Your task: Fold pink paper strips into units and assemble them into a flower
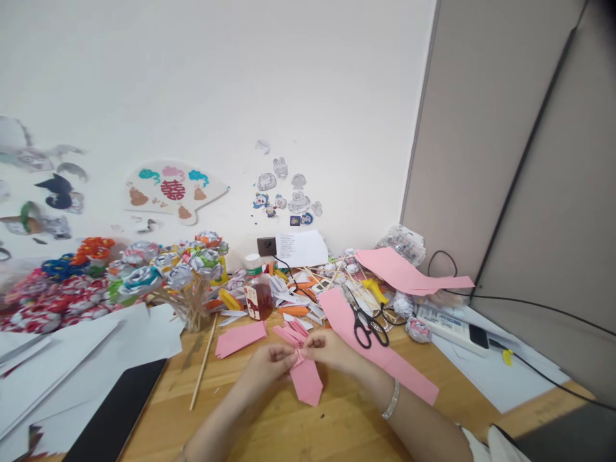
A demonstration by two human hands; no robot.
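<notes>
"Where was your pink strip (pixel 307 384)?"

"Your left hand (pixel 265 369) and right hand (pixel 332 351) pinched it, five o'clock from the amber bottle (pixel 262 296); its long axis ran eleven-to-five, tip toward five."

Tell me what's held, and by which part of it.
A small pink paper piece, seemingly by opposite edges: left hand on one side, right hand on the other.

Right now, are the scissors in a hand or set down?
Set down: the scissors lie partly on a long pink strip, while the left hand and right hand both pinch other pink paper.
</notes>
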